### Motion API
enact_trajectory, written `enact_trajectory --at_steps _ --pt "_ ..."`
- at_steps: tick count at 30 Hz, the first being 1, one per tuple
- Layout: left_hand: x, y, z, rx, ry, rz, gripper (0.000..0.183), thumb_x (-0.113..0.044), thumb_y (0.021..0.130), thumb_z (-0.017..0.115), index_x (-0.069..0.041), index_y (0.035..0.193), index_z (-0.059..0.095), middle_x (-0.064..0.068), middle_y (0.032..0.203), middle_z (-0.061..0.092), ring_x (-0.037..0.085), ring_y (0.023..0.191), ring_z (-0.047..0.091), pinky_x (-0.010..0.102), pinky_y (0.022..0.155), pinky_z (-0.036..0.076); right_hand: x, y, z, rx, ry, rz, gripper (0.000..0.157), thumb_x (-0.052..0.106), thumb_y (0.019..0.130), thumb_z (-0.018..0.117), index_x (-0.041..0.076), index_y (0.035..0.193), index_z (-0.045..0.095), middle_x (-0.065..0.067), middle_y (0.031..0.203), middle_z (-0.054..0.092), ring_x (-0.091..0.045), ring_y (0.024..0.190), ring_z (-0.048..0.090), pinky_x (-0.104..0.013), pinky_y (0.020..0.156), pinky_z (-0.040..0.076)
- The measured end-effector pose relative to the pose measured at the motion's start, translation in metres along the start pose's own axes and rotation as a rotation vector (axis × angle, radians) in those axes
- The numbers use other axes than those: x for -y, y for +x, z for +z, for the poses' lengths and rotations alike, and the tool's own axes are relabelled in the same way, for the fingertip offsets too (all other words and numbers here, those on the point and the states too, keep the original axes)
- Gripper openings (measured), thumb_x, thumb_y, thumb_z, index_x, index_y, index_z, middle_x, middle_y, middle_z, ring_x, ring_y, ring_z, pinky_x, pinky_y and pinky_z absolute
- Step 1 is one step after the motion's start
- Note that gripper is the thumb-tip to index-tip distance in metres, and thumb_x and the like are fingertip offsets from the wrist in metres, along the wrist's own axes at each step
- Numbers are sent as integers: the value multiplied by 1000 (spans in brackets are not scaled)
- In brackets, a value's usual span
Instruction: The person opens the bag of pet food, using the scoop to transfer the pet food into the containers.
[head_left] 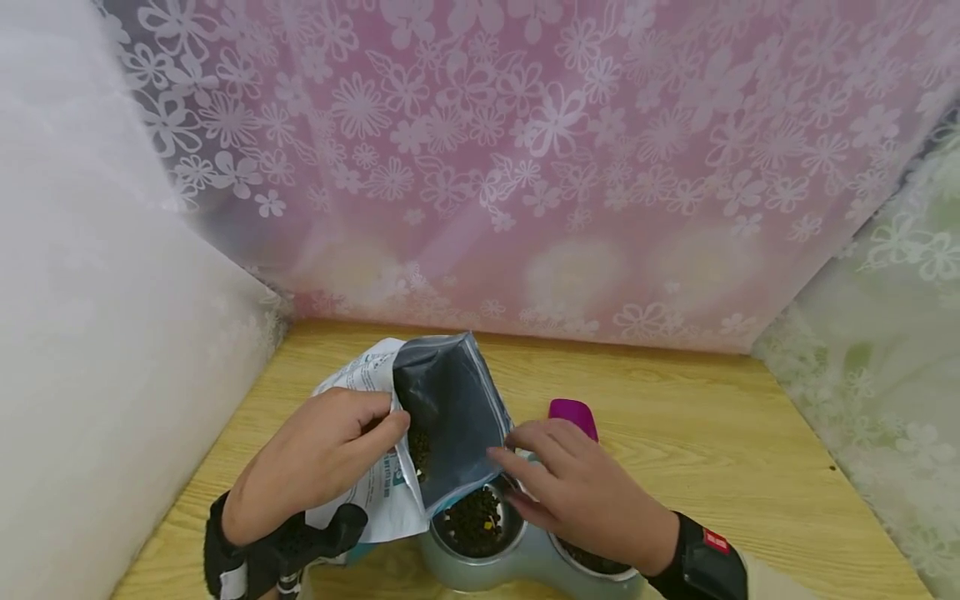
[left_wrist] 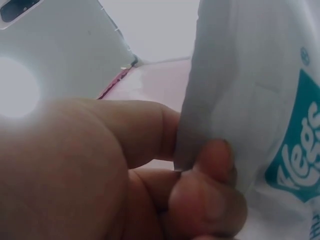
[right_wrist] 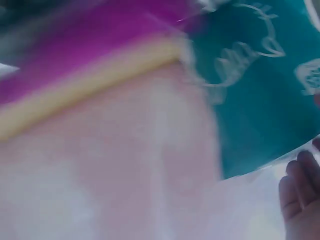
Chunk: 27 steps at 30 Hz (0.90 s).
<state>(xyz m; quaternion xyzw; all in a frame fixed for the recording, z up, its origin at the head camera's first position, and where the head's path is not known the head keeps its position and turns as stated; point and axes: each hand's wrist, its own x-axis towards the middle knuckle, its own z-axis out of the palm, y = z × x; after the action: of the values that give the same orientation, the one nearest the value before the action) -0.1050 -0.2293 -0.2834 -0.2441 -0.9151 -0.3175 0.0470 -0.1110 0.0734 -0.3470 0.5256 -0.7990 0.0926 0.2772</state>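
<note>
An opened white foil bag (head_left: 450, 408) with a silvery-grey inner lining tilts over a double pet bowl, its mouth spread wide. Dark brown pellets (head_left: 418, 454) show deep inside it. My left hand (head_left: 315, 458) pinches the bag's left edge between thumb and fingers, close up in the left wrist view. At the bag's right edge, my right hand (head_left: 573, 483) has its fingertips by the rim with the fingers loosely spread. Below, the near metal bowl (head_left: 517, 533) contains similar dark pellets with a few yellow bits. The second bowl is partly hidden under my right hand.
A magenta object (head_left: 573, 414) lies on the wooden tabletop (head_left: 675, 417) behind my right hand, partly covered by it. A pink flowered cloth (head_left: 525, 167) hangs at the back, with pale sheets on the left and right sides.
</note>
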Motion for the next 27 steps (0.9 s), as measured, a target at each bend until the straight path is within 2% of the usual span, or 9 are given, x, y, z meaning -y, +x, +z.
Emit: enact_trajectory --at_steps 4,6,8,11,15,19,23,27 --pt "3 -2 -2 -2 0 -6 43 -47 100 44 -24 64 44 -9 54 33 10 45 36 24 47 33 10 44 8 -21 -2 -225 33 31 88 69 13 115 63 -2 108 60 -18 102 56 -32 93 42" --pt "3 -3 -1 -13 8 -16 44 -53 99 42 -25 65 44 -9 54 33 9 45 36 24 46 33 12 59 14 -50 29 -269 28 27 86 72 12 108 64 1 100 62 -14 94 57 -28 88 43" --pt "1 -8 -2 -39 14 -44 42 -58 97 41 -28 69 46 -11 57 38 7 48 40 23 48 35 12 72 19 -95 71 -272 21 24 86 73 12 101 65 3 93 61 -12 85 56 -25 81 44" --pt "-5 -24 -4 -103 64 -91 37 -68 88 47 -32 81 54 -19 69 49 1 59 48 22 56 41 15 88 26 -150 130 -235 17 23 87 72 13 98 66 4 89 59 -10 78 52 -22 76 43" --pt "-14 -47 -11 -136 169 -194 53 -75 75 58 -30 103 58 -21 86 54 0 68 50 24 61 43 22 115 30 -218 155 -200 16 24 87 72 13 96 66 4 86 58 -9 76 50 -22 74 42" --pt "-15 -57 -21 -133 219 -275 40 -61 81 65 -27 100 58 -16 75 51 5 61 47 25 56 39 27 143 33 -267 106 -220 16 26 85 74 13 93 68 5 85 61 -8 75 51 -21 70 40" --pt "-7 -63 -32 -189 225 -255 24 -46 86 68 -25 87 57 -12 63 45 7 55 41 25 51 35 27 163 36 -287 11 -292 17 29 89 69 12 93 68 5 86 63 -10 78 53 -22 69 39" --pt "1 -68 -41 -193 235 -217 21 -42 87 67 -27 81 55 -12 59 41 6 52 40 23 50 35 21 174 41 -294 6 -371 19 28 90 67 10 98 66 1 95 64 -14 89 56 -26 82 42"
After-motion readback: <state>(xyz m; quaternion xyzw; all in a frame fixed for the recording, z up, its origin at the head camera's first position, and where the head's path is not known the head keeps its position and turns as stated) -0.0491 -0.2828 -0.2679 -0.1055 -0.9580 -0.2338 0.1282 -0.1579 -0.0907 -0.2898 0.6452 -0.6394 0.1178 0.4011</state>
